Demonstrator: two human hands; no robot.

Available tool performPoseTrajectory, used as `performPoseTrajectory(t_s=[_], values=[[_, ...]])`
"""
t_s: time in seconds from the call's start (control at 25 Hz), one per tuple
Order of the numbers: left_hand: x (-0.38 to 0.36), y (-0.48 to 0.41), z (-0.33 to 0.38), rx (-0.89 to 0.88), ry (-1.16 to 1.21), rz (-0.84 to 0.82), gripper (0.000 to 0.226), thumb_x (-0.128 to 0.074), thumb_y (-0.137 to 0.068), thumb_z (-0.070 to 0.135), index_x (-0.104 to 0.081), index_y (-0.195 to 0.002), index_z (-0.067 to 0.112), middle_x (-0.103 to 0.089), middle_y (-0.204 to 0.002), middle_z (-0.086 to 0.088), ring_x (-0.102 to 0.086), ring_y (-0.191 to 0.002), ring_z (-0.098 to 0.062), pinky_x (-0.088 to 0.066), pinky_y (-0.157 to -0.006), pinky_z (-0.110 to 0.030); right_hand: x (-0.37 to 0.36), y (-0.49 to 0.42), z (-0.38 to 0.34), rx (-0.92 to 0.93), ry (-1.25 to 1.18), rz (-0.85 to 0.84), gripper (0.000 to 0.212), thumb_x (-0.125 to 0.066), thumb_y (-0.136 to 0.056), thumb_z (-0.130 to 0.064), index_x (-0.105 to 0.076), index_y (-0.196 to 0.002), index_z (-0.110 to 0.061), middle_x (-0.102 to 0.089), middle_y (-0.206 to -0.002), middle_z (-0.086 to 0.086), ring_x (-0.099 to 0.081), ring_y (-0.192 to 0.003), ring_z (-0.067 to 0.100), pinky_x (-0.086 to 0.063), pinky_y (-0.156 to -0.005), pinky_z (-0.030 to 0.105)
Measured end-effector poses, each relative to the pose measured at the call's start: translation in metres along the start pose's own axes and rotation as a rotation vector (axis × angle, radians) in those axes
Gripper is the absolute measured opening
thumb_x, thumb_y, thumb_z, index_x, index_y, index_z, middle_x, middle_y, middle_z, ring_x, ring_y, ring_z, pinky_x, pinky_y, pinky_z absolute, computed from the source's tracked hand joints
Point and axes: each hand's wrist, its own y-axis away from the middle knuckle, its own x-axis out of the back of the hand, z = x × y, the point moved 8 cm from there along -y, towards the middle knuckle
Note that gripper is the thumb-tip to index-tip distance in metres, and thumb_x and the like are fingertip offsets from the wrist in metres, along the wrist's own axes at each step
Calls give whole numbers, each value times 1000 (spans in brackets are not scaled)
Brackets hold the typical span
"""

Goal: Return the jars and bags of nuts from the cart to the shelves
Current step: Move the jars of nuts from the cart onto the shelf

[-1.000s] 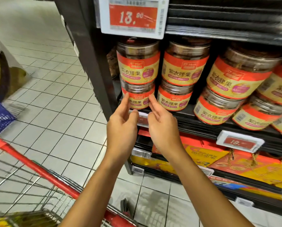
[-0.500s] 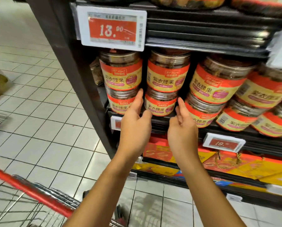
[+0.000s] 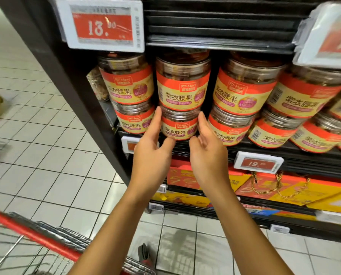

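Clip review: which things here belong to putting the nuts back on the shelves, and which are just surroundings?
Part of the job:
left hand and right hand, touching either side of the lower jar
upper jar stacked on it
neighbouring jars
shelf
cart

Just there:
13.00 price tag
19 price tag
boxed goods
floor tiles

Left hand (image 3: pixel 151 153) and right hand (image 3: pixel 207 155) flank the lower jar (image 3: pixel 178 126), stacked under the upper jar (image 3: pixel 182 84) on the shelf (image 3: pixel 255 148); cart (image 3: pixel 32 235) at lower left.
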Motion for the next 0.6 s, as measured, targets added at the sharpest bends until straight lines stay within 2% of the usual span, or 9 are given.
performPoseTrajectory(t_s=[0.12,0.16,0.24,0.32,0.4,0.48,0.56,0.6], values=[[7,2,2,17,-83,50,70,-51,-78,23,-31,-144,34,-54,-113,36,-51,-102,14,-41,-93,-17,-7,-1,1,-6,-28,-54,52,-42,-96,-7,-30,-145,-18,-33,-151,-4,-31,-139,6,-30,-115,31],[10,3,2,12,-126,80,65,-51,-81,21,-34,-143,35,-56,-113,34,-52,-100,13,-42,-92,-17,-10,-2,1,-9,-42,-66,53,-42,-96,-6,-29,-146,-18,-32,-152,-4,-29,-139,6,-29,-115,32],[13,8,-1,22,-149,111,57,-51,-89,13,-40,-139,36,-58,-124,22,-51,-112,9,-41,-97,-22,-14,-3,-1,-2,-42,-85,53,-41,-96,-4,-28,-146,-18,-31,-152,-5,-28,-140,5,-28,-116,31],[10,13,-6,64,-104,93,56,-49,-91,7,-39,-140,32,-57,-130,13,-49,-119,6,-39,-101,-22,-9,3,-2,4,-7,-80,51,-41,-95,-3,-36,-143,-20,-38,-149,-4,-34,-137,5,-31,-113,27],[6,21,-6,71,-124,113,52,-49,-92,7,-44,-139,27,-58,-129,11,-51,-115,8,-39,-96,-15,20,18,0,34,28,66,44,-42,-93,-3,-53,-130,-24,-55,-134,-2,-49,-124,2,-41,-102,16],[-6,29,-2,46,-137,120,44,-50,-90,10,-52,-133,23,-63,-116,19,-54,-97,18,-41,-84,-4,62,37,1,73,36,275,42,-43,-92,-2,-57,-120,-30,-61,-124,-3,-54,-110,-8,-45,-87,8],[-33,33,3,27,-110,34,47,-49,-84,17,-54,-131,25,-62,-103,32,-54,-84,23,-40,-76,0,88,42,8,30,41,334,46,-42,-94,-2,-51,-130,-28,-54,-133,-6,-53,-108,-13,-41,-76,-1],[-49,34,4,32,-98,-19,53,-46,-81,19,-51,-133,27,-61,-107,33,-53,-86,23,-41,-79,-1,93,38,13,-7,48,300,49,-42,-94,-2,-46,-136,-26,-50,-137,-8,-53,-108,-13,-39,-71,-3]])
